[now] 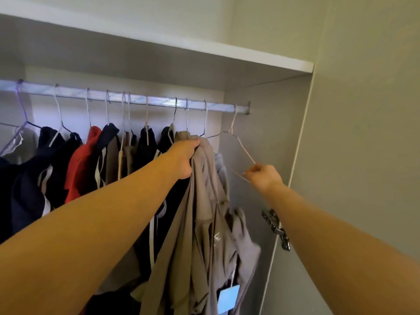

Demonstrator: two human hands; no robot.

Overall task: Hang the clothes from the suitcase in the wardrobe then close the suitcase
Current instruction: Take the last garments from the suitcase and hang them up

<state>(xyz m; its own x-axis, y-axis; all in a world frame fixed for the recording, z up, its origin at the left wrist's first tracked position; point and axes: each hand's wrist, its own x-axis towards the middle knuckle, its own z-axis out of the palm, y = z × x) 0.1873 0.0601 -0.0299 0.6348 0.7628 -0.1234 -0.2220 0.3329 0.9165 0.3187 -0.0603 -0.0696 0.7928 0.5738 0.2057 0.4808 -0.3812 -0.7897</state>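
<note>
Two bare forearms reach up from the bottom corners of the view, the left from 8 o'clock and the right from 4 o'clock. The left grip (185,156), just above centre, is closed round the bunched top of a taupe garment (204,201). Its fingers curl over the upper fold, and the cloth falls from it in long folds toward 6 o'clock.

The right grip (264,176) is at 3 o'clock from the left one and a little lower. It pinches the lower corner of a bare wire hanger (245,150) between thumb and fingertips. The hanger's hook sits over the rail (136,98) at its far right end, about 1 o'clock from centre, and its frame tilts out toward the right grip. The taupe garment hangs just beside this hanger, not on it.

Close behind the taupe cloth, toward 5 o'clock, hangs a pale grey garment (247,242), with a blue tag (228,297) dangling near the bottom edge. A metal hinge (276,228) is fixed at 4 o'clock, next to the right forearm, where the wardrobe's side panel (272,144) meets the door (363,155).

Farther back, a row of filled hangers runs along the rail from 9 o'clock toward 12. It carries navy clothes (29,189), a red garment (81,169) and some beige pieces. Above the rail, a white shelf (204,51) crosses from 10 o'clock to 2 o'clock.
</note>
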